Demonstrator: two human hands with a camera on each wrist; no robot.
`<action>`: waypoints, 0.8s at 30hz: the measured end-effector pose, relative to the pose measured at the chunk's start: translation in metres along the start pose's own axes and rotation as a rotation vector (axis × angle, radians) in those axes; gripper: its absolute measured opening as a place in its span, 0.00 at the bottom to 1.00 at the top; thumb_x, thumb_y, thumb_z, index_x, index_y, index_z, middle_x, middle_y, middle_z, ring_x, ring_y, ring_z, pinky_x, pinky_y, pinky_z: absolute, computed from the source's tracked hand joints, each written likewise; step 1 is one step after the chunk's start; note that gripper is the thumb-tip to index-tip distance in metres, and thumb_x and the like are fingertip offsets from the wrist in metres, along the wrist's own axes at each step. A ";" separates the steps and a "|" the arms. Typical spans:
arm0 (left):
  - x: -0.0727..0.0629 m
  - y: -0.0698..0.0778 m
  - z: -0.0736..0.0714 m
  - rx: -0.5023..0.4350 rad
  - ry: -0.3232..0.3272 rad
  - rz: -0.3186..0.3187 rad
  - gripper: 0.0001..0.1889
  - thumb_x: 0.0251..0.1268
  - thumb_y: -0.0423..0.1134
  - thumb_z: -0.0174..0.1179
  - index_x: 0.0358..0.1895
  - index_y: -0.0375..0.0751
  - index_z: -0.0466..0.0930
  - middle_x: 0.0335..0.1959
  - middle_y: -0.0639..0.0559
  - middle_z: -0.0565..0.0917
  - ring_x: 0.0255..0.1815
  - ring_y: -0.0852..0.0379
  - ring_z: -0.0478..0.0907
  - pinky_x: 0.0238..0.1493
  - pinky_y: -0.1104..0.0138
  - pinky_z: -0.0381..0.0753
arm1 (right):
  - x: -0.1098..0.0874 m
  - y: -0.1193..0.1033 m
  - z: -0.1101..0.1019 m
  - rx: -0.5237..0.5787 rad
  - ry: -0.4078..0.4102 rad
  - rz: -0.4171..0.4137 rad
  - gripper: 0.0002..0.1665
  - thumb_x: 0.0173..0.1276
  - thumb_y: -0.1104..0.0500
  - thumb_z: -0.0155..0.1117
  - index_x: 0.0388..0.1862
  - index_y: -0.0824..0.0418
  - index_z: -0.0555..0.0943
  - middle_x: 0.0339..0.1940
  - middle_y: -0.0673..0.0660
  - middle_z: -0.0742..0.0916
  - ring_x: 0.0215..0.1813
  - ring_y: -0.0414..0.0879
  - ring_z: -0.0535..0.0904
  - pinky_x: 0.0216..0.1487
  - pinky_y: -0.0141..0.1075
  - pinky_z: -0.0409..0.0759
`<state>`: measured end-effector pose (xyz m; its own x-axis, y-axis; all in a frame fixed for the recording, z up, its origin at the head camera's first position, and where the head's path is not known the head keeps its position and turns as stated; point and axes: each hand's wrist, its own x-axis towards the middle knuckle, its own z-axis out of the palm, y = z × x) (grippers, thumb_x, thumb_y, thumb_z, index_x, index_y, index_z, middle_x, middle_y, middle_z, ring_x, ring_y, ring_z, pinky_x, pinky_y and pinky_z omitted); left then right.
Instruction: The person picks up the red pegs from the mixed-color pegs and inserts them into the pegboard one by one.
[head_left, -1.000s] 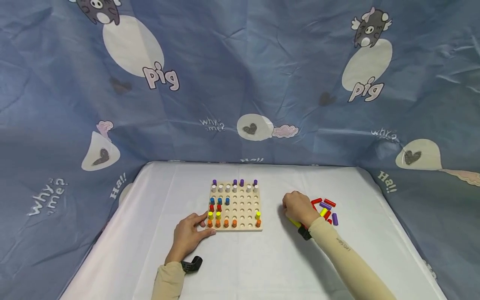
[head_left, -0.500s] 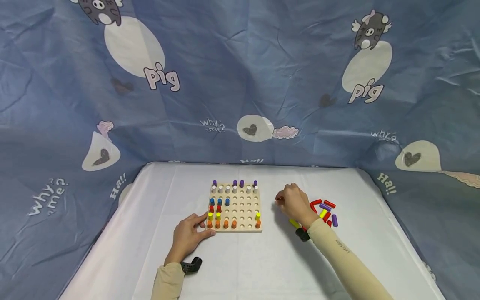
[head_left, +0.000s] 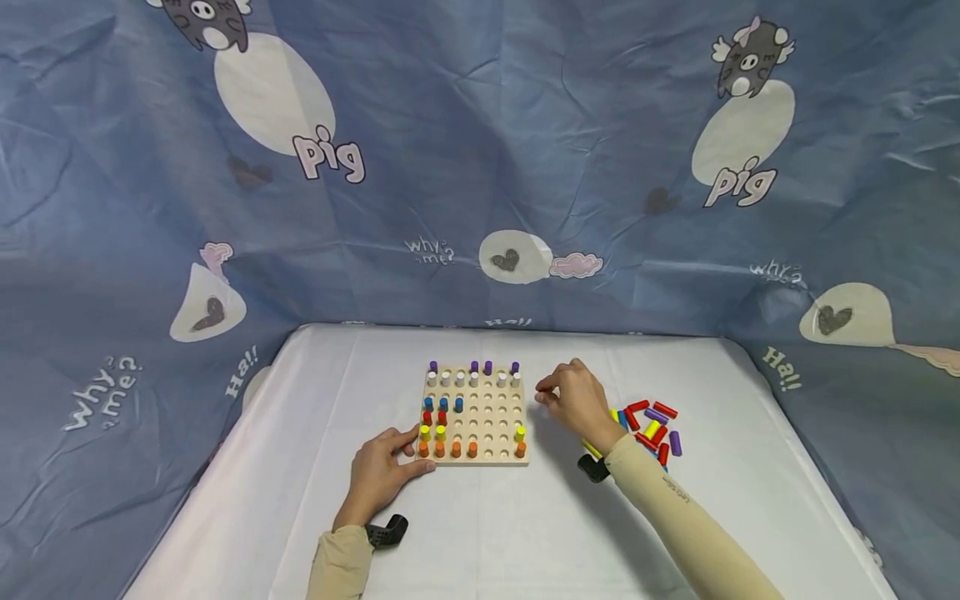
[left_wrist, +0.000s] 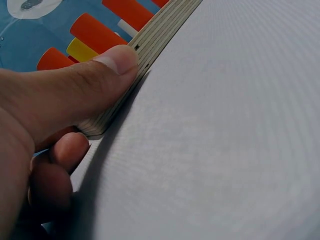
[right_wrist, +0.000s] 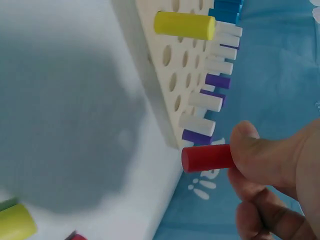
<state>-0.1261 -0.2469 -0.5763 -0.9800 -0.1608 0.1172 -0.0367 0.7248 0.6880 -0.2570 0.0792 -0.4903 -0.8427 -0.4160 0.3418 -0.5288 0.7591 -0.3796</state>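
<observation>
A light wooden pegboard [head_left: 474, 463] lies on the white table, with upright pegs in several of its holes. At its near left corner my left hand [head_left: 378, 471] holds the board, the thumb along the front edge. In the left wrist view the thumb presses the layered edge beside orange pegs [left_wrist: 97, 31]. Right of the board, my right hand [head_left: 583, 404] is raised off the table. Its thumb and fingers pinch a red peg [right_wrist: 206, 158] by one end, seen in the right wrist view. The peg is apart from the board.
Loose red, yellow, purple and blue pegs [head_left: 652, 427] lie in a pile right of the board, partly behind the right forearm. A blue patterned cloth [head_left: 420, 192] hangs behind the table [head_left: 225, 533] and at its sides.
My right hand has risen from the loose pegs and moved left, closer to the board, with a red peg. My left hand keeps its hold on the board's corner.
</observation>
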 end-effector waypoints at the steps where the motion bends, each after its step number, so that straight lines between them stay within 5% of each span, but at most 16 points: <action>1: 0.000 0.000 0.000 0.000 0.000 -0.001 0.38 0.46 0.52 0.86 0.65 0.47 0.86 0.29 0.62 0.76 0.24 0.62 0.64 0.28 0.69 0.61 | 0.001 -0.001 0.000 0.004 0.002 -0.002 0.04 0.61 0.61 0.83 0.35 0.55 0.95 0.32 0.50 0.91 0.37 0.46 0.76 0.36 0.40 0.78; 9: 0.000 0.001 0.001 -0.005 0.012 0.016 0.38 0.46 0.51 0.86 0.65 0.46 0.87 0.29 0.62 0.76 0.23 0.63 0.64 0.28 0.69 0.61 | 0.008 -0.008 -0.001 0.035 0.042 -0.033 0.08 0.61 0.70 0.78 0.35 0.59 0.95 0.32 0.54 0.93 0.35 0.49 0.78 0.35 0.44 0.80; 24: -0.001 0.001 -0.001 -0.001 0.007 0.012 0.38 0.46 0.52 0.86 0.65 0.46 0.87 0.28 0.62 0.77 0.24 0.63 0.64 0.28 0.69 0.61 | 0.016 -0.021 0.005 0.077 0.173 -0.180 0.03 0.61 0.63 0.82 0.35 0.60 0.95 0.28 0.53 0.93 0.29 0.46 0.76 0.31 0.38 0.76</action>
<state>-0.1254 -0.2470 -0.5754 -0.9790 -0.1566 0.1308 -0.0244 0.7261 0.6871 -0.2603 0.0541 -0.4816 -0.7079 -0.4439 0.5494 -0.6803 0.6377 -0.3613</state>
